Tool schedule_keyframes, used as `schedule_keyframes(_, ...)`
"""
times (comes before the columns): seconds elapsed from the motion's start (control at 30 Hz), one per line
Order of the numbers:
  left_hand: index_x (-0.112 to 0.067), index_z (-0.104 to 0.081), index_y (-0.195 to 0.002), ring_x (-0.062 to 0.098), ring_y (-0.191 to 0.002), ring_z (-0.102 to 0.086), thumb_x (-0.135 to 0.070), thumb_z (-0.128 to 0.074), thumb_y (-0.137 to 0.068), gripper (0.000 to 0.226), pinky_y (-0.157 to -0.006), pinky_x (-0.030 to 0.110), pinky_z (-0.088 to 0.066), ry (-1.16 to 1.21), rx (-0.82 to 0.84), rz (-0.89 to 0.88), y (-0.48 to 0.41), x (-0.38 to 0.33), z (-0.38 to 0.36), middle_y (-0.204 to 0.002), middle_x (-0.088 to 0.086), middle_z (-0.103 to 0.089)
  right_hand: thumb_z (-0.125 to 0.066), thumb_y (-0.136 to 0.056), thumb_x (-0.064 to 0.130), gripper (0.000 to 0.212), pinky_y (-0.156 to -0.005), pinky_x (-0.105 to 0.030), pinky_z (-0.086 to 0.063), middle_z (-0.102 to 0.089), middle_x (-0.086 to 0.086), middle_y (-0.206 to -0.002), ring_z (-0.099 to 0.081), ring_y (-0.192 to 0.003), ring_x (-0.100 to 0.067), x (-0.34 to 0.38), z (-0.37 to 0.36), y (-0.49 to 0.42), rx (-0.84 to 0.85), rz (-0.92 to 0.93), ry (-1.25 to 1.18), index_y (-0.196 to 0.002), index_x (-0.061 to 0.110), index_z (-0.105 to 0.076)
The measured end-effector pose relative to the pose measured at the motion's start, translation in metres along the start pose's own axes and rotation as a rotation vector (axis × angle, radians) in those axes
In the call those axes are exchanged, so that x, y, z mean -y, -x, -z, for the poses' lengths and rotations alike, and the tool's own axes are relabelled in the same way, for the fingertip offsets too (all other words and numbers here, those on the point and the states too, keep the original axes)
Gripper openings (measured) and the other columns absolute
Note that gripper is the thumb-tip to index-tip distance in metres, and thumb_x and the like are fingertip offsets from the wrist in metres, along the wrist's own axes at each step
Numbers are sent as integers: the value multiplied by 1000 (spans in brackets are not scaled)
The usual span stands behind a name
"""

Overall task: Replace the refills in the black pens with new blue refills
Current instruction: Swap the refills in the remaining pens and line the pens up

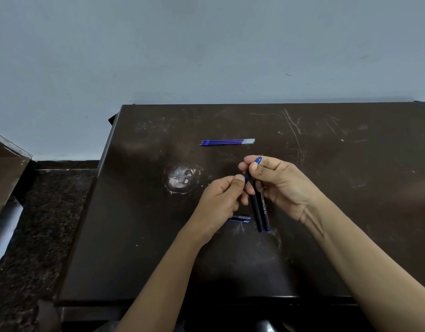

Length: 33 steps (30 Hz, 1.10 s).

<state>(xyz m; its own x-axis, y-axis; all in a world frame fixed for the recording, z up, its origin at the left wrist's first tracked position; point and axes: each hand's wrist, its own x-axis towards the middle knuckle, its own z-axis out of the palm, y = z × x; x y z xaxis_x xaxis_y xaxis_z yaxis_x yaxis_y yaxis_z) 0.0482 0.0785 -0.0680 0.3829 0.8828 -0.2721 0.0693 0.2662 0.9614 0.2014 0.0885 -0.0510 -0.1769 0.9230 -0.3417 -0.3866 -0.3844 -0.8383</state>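
Note:
Both hands hold black pens above the middle of a dark brown table (158,259). My right hand (281,185) grips two black pen barrels (261,212) side by side, their blue ends hanging toward the table; a blue tip piece (258,160) pokes out between its fingers. My left hand (221,202) pinches the upper part of one pen next to the right thumb. Several blue refills (227,142) lie together farther back on the table. A black pen cap with a blue clip (240,218) lies below my left hand.
A worn whitish patch (181,179) marks the table left of the hands. The table's left edge drops to a dark speckled floor (39,224). A brown box with white paper (5,188) stands at the far left. A blue-grey wall rises behind.

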Motion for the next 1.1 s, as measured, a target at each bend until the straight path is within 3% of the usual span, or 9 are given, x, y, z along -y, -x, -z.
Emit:
schedule_keyframes(0.1, -28, -65, -71, 0, -41, -34, -35, -39, -101, 40, -40, 10, -28, -9, 7, -6, 0, 1, -1, -56, -12, -52, -68, -72, 19, 25, -59, -26, -50, -72, -3, -81, -54, -51, -15, -2, -2, -1, -21, -4, 26, -93, 6, -68)
schedule_keyframes(0.2, -28, -63, -70, 0, -40, -32, -36, -39, -101, 40, -39, 10, -27, 19, 28, -1, 0, -1, -1, -56, -12, -50, -57, -81, 22, 42, -63, -27, -51, -67, -6, -119, -53, -65, -16, 2, 1, 0, 99, -59, -56, -121, 6, -60)
schedule_keyframes(0.27, -25, -61, -72, 0, -42, -31, -37, -38, -101, 39, -40, 11, -27, 39, 49, 9, 0, -1, 1, -57, -12, -48, -51, -86, 15, 40, -66, -25, -51, -61, -9, -131, -58, -86, -20, 5, 4, 2, 201, -62, -79, -125, 8, -58)
schedule_keyframes(0.37, -28, -61, -71, 1, -43, -27, -38, -38, -100, 38, -40, 12, -25, 86, 111, 24, 0, -3, 2, -57, -12, -43, -52, -86, 10, 32, -66, -23, -52, -66, -11, -123, -62, -102, -20, 6, 4, 3, 228, -32, -74, -113, 12, -68)
schedule_keyframes(0.6, -31, -51, -64, 0, -39, -28, -32, -38, -99, 37, -39, 7, -25, 24, 84, 18, -1, -2, -2, -48, -17, -36, -62, -73, 14, 21, -63, -18, -53, -76, -3, -87, -70, -80, -10, 5, -6, 3, 33, 23, 35, -92, 13, -72)
schedule_keyframes(0.8, -33, -50, -70, 1, -52, -42, -36, -36, -100, 33, -52, 14, -35, -456, -148, -202, 2, 4, -3, -55, -13, -44, -64, -77, 7, 15, -71, -18, -56, -75, -2, -77, -71, -75, -8, -1, -18, 4, -131, 30, -10, -90, 9, -69)
schedule_keyframes(0.93, -19, -49, -83, 8, -43, -39, -32, -35, -101, 26, -44, 16, -22, -996, -326, -360, 4, 6, 1, -54, -10, -41, -66, -78, 5, 13, -66, -25, -59, -75, -3, -77, -71, -72, -10, -8, -25, 7, -208, 18, -88, -90, 7, -69)
schedule_keyframes(1.03, -25, -37, -82, 4, -41, -30, -33, -34, -100, 20, -45, 16, -15, -1097, -391, -362, 6, 5, 2, -55, -12, -36, -68, -77, 8, 16, -84, -33, -57, -75, -5, -82, -71, -79, -13, -10, -29, 5, -247, 47, -40, -93, 7, -70)
schedule_keyframes(1.1, -27, -36, -82, 6, -45, -38, -36, -32, -100, 20, -45, 15, -18, -1042, -395, -378, 5, 6, 2, -58, -10, -43, -71, -76, 15, 24, -91, -35, -53, -75, -8, -90, -71, -88, -16, -7, -28, 5, -231, 79, 65, -98, 7, -70)
